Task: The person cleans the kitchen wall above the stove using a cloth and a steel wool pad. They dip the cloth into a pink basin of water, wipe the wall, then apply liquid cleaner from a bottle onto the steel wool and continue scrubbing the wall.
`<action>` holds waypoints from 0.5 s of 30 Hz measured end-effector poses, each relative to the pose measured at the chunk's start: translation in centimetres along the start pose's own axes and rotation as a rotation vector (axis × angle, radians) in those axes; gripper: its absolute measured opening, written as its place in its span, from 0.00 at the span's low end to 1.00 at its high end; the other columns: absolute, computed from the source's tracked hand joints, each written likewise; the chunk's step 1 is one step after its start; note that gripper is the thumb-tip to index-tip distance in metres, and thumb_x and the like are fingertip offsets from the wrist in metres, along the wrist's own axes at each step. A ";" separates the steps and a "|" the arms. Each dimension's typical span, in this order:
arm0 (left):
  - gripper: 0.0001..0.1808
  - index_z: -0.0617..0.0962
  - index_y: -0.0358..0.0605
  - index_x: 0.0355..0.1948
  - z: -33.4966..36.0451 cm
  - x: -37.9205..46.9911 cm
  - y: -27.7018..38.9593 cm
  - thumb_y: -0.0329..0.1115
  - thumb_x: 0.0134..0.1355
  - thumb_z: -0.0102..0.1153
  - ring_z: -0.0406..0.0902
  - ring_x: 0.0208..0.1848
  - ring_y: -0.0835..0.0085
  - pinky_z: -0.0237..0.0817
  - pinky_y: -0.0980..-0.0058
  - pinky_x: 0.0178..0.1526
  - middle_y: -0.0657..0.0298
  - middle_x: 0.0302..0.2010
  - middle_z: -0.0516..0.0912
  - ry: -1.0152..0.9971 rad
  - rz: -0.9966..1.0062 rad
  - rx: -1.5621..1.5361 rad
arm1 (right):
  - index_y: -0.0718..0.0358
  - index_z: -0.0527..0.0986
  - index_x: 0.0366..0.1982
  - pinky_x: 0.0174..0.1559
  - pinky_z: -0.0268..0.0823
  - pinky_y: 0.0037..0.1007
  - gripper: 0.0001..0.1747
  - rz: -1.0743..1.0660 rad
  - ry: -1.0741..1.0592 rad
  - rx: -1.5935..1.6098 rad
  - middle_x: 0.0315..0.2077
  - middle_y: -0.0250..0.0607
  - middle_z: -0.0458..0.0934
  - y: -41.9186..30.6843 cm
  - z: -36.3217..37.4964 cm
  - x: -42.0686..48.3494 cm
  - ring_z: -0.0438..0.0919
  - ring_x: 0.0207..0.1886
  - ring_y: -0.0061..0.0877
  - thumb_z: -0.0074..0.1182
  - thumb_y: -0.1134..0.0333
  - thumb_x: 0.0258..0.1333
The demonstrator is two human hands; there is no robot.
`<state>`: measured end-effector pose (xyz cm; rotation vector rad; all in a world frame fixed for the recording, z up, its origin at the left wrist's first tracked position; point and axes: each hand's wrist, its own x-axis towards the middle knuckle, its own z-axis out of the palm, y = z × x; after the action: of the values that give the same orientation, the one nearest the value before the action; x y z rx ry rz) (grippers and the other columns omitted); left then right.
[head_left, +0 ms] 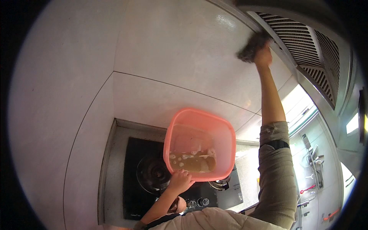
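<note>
My right hand [263,57] is stretched up to the wall just below the range hood and grips a dark cloth [253,47], blurred, against the tiles. My left hand [181,180] holds the near rim of a pink plastic basin [227,149]. Murky, brownish water [191,164] with patches of foam lies in the bottom of the basin, which stands tilted on the black gas hob [135,184].
The range hood's slotted filters [293,37] are close above my right hand. A gas burner [156,174] is left of the basin, and control knobs [204,201] line the hob's front. Kitchen utensils [317,161] hang on the right wall near a window [299,106].
</note>
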<state>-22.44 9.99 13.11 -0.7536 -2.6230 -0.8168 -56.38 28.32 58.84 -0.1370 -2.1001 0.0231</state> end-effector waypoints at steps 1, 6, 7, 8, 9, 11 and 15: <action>0.18 0.79 0.43 0.26 0.0 0.0 0.0 0.48 0.49 0.61 0.76 0.39 0.63 0.68 0.64 0.40 0.59 0.29 0.81 -0.011 -0.002 0.006 | 0.57 0.58 0.59 0.45 0.70 0.41 0.33 0.114 -0.095 -0.038 0.46 0.48 0.76 2.4 -0.1 0.6 0.78 0.44 0.42 0.44 0.47 0.57; 0.18 0.79 0.44 0.23 -0.1 0.2 0.1 0.50 0.49 0.60 0.75 0.38 0.63 0.67 0.64 0.39 0.61 0.27 0.80 0.021 0.017 0.025 | 0.62 0.69 0.49 0.41 0.71 0.39 0.26 -0.029 0.013 -0.053 0.40 0.50 0.78 -3.0 -1.7 -1.1 0.79 0.41 0.40 0.45 0.49 0.56; 0.18 0.79 0.44 0.23 0.0 0.2 0.1 0.50 0.49 0.60 0.75 0.38 0.64 0.67 0.65 0.38 0.61 0.27 0.80 0.018 0.014 0.012 | 0.59 0.64 0.54 0.40 0.72 0.41 0.29 -0.124 0.003 -0.004 0.41 0.50 0.78 -7.0 -1.7 -2.1 0.78 0.41 0.42 0.47 0.51 0.54; 0.18 0.79 0.44 0.23 0.0 0.3 0.1 0.50 0.49 0.61 0.75 0.37 0.64 0.67 0.65 0.38 0.61 0.27 0.80 0.020 0.008 0.001 | 0.56 0.59 0.59 0.40 0.72 0.42 0.33 -0.171 0.015 0.112 0.42 0.49 0.77 -11.2 -1.6 -3.2 0.78 0.41 0.43 0.49 0.52 0.53; 0.18 0.79 0.44 0.23 0.0 0.4 0.1 0.50 0.48 0.61 0.75 0.37 0.64 0.67 0.66 0.38 0.61 0.27 0.80 0.021 0.012 0.004 | 0.53 0.56 0.60 0.40 0.72 0.42 0.34 -0.279 0.153 0.154 0.46 0.49 0.74 -15.2 -1.3 -4.4 0.77 0.44 0.44 0.50 0.54 0.53; 0.18 0.79 0.44 0.23 0.0 0.3 0.0 0.50 0.48 0.61 0.75 0.37 0.64 0.68 0.67 0.37 0.61 0.27 0.80 0.035 0.017 0.029 | 0.50 0.54 0.61 0.39 0.72 0.42 0.35 -0.429 0.114 0.093 0.45 0.48 0.74 -20.0 -2.5 -4.9 0.77 0.42 0.44 0.50 0.55 0.53; 0.18 0.79 0.44 0.23 -0.3 0.3 -0.3 0.50 0.48 0.61 0.76 0.37 0.64 0.68 0.67 0.38 0.61 0.26 0.80 0.055 0.017 -0.004 | 0.47 0.48 0.64 0.36 0.71 0.44 0.37 -0.414 0.062 0.035 0.44 0.49 0.74 -17.5 -5.1 -4.6 0.78 0.39 0.44 0.48 0.55 0.54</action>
<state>-22.83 9.74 13.39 -0.7430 -2.5642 -0.8257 -51.23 10.28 58.77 0.3157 -2.0285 -0.1901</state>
